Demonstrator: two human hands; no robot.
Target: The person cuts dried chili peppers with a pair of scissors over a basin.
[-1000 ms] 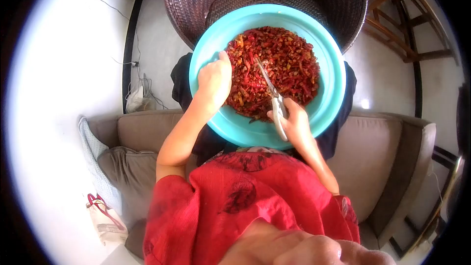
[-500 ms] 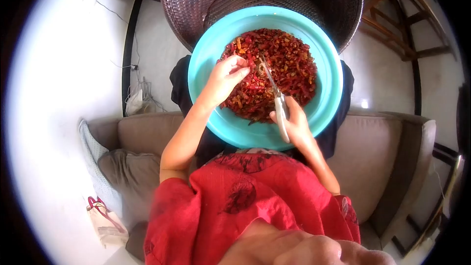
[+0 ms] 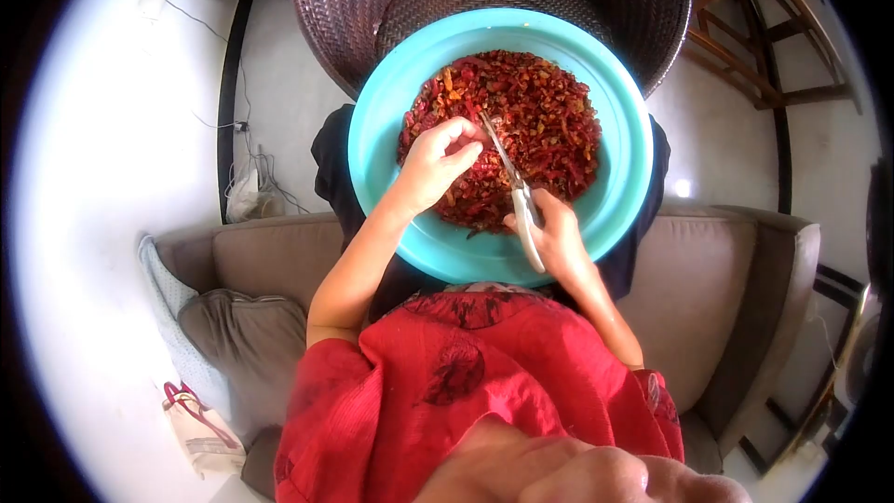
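Observation:
A turquoise plastic basin rests on my lap, holding a heap of cut dried red chilies. Over the heap's left side, my left hand is closed in a pinch on a dried red chili, mostly hidden by the fingers. My right hand grips scissors with pale handles. Their metal blades point up and left across the chilies, the tips just beyond my left fingertips. The blades look nearly closed.
A dark woven basket with a few red bits inside stands beyond the basin. I sit on a brown sofa. A wooden chair is at upper right, cables at left, and a cloth bag at lower left.
My left hand has shifted slightly right and down, nearer the scissors. The scissors' tips have moved a little left, and the blades look closer together. The camera view has shifted slightly.

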